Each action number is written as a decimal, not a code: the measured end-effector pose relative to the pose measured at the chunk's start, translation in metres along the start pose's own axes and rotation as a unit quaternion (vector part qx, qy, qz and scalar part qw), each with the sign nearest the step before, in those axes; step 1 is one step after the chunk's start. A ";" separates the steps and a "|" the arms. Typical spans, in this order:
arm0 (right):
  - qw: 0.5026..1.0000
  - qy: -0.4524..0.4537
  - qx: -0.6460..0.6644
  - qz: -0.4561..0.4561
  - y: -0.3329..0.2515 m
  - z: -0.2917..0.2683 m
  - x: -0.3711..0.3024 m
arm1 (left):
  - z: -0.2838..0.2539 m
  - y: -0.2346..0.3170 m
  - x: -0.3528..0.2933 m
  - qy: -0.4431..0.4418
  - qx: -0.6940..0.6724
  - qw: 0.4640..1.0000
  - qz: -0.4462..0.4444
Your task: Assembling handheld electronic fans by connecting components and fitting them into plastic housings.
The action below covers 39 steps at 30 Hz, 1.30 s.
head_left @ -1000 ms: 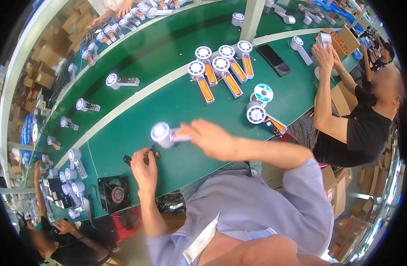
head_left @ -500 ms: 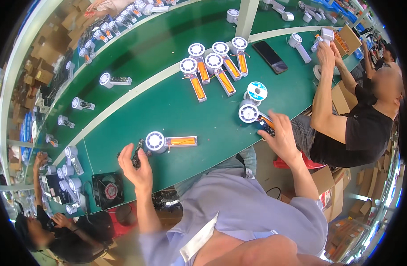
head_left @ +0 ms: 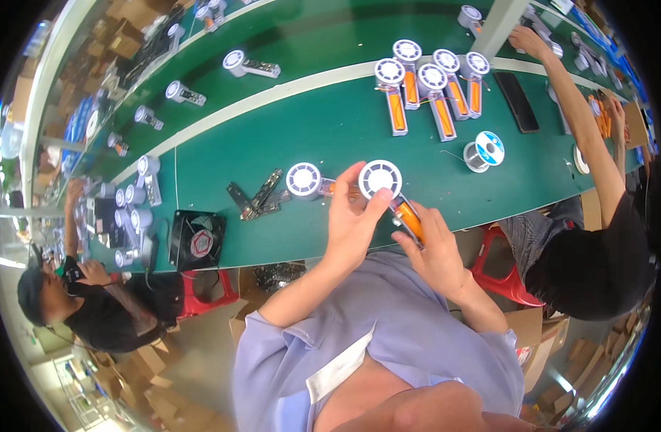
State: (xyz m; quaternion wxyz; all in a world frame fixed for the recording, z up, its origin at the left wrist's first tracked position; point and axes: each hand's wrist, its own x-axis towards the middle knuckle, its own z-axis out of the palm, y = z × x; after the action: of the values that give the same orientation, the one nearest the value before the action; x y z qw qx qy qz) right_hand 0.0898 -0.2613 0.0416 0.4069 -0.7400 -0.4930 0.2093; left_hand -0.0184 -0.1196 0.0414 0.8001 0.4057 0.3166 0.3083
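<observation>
A white handheld fan (head_left: 380, 180) with a round slotted head is held between my two hands above the table's front edge. Its handle is open and shows an orange battery cell. My left hand (head_left: 350, 225) pinches the round head, thumb on its front. Around the handle close the fingers of my right hand (head_left: 437, 248). Just beyond my left hand lies a second handheld fan (head_left: 303, 178), its handle partly hidden by my fingers. Several narrow dark circuit boards (head_left: 262, 196) lie in a loose pile left of that fan.
Several open-handled fans (head_left: 432, 78) stand grouped at the back, near a solder spool (head_left: 481, 153) and a black phone (head_left: 517, 102). A square black cooling fan (head_left: 195, 241) sits at the left front. Co-workers are at both sides; one arm (head_left: 586, 122) reaches across the right.
My left hand has left the circuit boards and come right onto the fan's head. The fan has moved away from the spool, leftward, in my right hand. The whole view has shifted.
</observation>
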 end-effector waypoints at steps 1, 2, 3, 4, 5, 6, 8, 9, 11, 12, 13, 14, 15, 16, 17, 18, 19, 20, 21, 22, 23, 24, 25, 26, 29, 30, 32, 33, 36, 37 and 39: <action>0.999 0.024 -0.023 -0.041 -0.004 0.006 0.000 | 0.000 -0.001 0.002 0.011 0.000 1.000 0.012; 0.998 0.011 -0.036 -0.042 -0.009 0.009 0.001 | 0.001 0.000 0.004 0.021 0.000 0.999 0.024; 0.998 0.007 -0.034 -0.045 -0.008 0.011 0.003 | 0.001 0.004 0.005 0.029 0.009 0.999 0.026; 0.995 0.054 -0.041 -0.080 -0.003 0.016 0.007 | -0.001 0.003 0.006 0.029 0.010 0.999 0.027; 0.987 0.101 -0.050 -0.113 0.001 0.021 0.010 | -0.002 -0.001 0.008 0.026 0.026 0.996 0.084; 0.979 0.152 -0.046 -0.131 0.006 0.025 0.013 | -0.002 -0.003 0.009 0.021 0.041 0.989 0.141; 0.975 0.177 -0.020 -0.134 0.012 0.029 0.013 | 0.000 0.000 0.009 0.013 0.056 0.983 0.173; 0.969 0.203 0.009 -0.138 0.013 0.029 0.014 | -0.001 -0.001 0.013 -0.008 0.065 0.980 0.188; 0.969 0.215 0.012 -0.120 0.004 0.021 0.018 | -0.005 -0.001 0.021 -0.028 0.072 0.976 0.203; 0.976 0.197 0.020 -0.090 0.007 0.016 0.017 | -0.006 -0.002 0.026 -0.047 0.056 0.982 0.176; 0.982 0.178 0.028 -0.060 0.008 0.013 0.016 | -0.006 -0.002 0.032 -0.066 0.041 0.986 0.149; 0.982 0.180 0.045 -0.035 0.006 0.011 0.017 | -0.008 -0.009 0.039 -0.079 0.056 0.985 0.143; 0.982 0.180 0.043 -0.035 0.008 0.010 0.018 | -0.005 -0.014 0.042 -0.081 0.048 0.988 0.126; 0.985 0.153 0.077 0.018 0.013 0.009 0.019 | 0.000 -0.019 0.046 -0.085 0.041 0.990 0.106; 0.983 0.126 0.111 0.070 0.017 0.008 0.020 | 0.003 -0.021 0.050 -0.086 0.048 0.991 0.094; 0.983 0.128 0.109 0.071 0.019 0.009 0.022 | 0.002 -0.022 0.052 -0.088 0.046 0.991 0.093; 0.962 0.132 0.202 0.126 0.021 0.008 0.023 | 0.002 -0.024 0.054 -0.092 0.099 0.987 0.085; 0.930 0.135 0.293 0.179 0.022 0.007 0.024 | 0.000 -0.024 0.056 -0.094 0.152 0.981 0.078; 0.930 0.136 0.291 0.180 0.024 0.004 0.026 | -0.002 -0.024 0.059 -0.096 0.151 0.981 0.077; 0.934 0.125 0.274 0.191 0.025 0.003 0.028 | -0.006 -0.023 0.063 -0.088 0.273 0.954 0.085; 0.938 0.113 0.257 0.203 0.026 0.003 0.030 | -0.010 -0.022 0.066 -0.080 0.392 0.912 0.092; 0.938 0.114 0.257 0.204 0.026 0.001 0.032 | -0.013 -0.022 0.069 -0.081 0.393 0.912 0.091; 0.947 0.101 0.224 0.208 0.024 -0.001 0.035 | -0.016 -0.022 0.071 -0.084 0.459 0.873 0.145; 0.955 0.087 0.190 0.211 0.022 -0.002 0.038 | -0.017 -0.021 0.073 -0.086 0.521 0.826 0.198; 0.948 0.076 0.215 0.224 0.021 -0.007 0.043 | -0.012 -0.014 0.068 -0.091 0.434 0.891 0.097; 0.947 0.076 0.216 0.225 0.024 -0.007 0.043 | -0.013 -0.013 0.068 -0.092 0.435 0.891 0.096; 0.962 0.038 0.182 0.200 0.031 -0.007 0.041 | -0.017 -0.009 0.067 -0.135 0.416 0.894 0.095; 0.962 0.038 0.183 0.202 0.032 -0.006 0.042 | -0.018 -0.007 0.065 -0.136 0.416 0.894 0.094; 0.952 0.020 0.230 0.202 0.034 -0.005 0.042 | -0.015 0.002 0.059 -0.179 0.429 0.880 0.098; 0.941 0.023 0.255 0.222 0.034 -0.004 0.041 | -0.015 0.004 0.059 -0.183 0.410 0.891 0.072; 0.929 0.027 0.279 0.242 0.032 -0.003 0.042 | -0.016 0.004 0.060 -0.188 0.390 0.901 0.045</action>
State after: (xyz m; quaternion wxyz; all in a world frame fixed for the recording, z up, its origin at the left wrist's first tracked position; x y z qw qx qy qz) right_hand 0.1278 -0.2306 0.0212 0.5470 -0.6987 -0.2093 0.4109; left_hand 0.0052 -0.0659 0.0217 0.6080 0.7491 0.2369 0.1139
